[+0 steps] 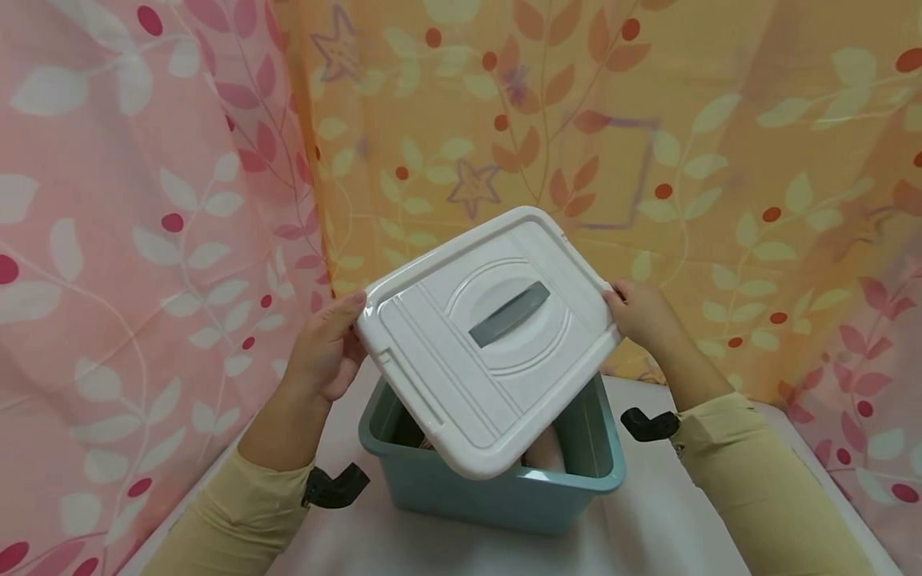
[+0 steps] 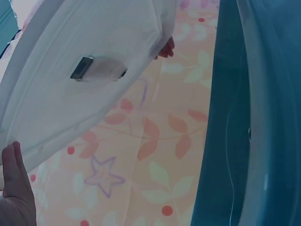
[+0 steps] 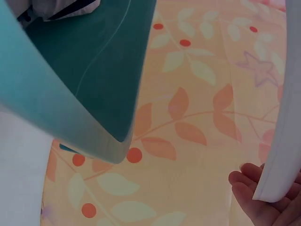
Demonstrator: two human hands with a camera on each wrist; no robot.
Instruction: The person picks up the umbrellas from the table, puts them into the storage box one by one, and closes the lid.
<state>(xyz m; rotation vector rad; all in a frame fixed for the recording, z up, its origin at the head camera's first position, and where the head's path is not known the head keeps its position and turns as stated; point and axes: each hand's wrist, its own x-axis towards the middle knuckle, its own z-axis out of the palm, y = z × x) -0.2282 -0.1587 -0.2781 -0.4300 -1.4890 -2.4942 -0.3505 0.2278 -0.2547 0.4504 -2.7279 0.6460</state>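
Observation:
Both hands hold a white plastic lid [image 1: 432, 320] with a grey handle [image 1: 510, 314], tilted above a teal storage bin [image 1: 490, 500]. My left hand [image 1: 324, 348] grips the lid's left corner, thumb on top. On the opposite edge my right hand [image 1: 644, 316] pinches the rim. From the left wrist view the lid's underside [image 2: 94, 42] shows, with the left hand [image 2: 18, 188] at its edge. The right wrist view has the right hand [image 3: 263, 195] curled round the lid's rim [image 3: 282, 141]. Inside the bin lies a pinkish-beige item [image 1: 545, 452], mostly hidden beneath the lid.
The bin stands on a white-covered table [image 1: 648, 496]. Patterned fabric hangs close around it: a pink curtain [image 1: 144, 240] on the left and a yellow-orange curtain [image 1: 612, 160] behind. Black wrist mounts [image 1: 337, 486] stick out from both sleeves beside the bin.

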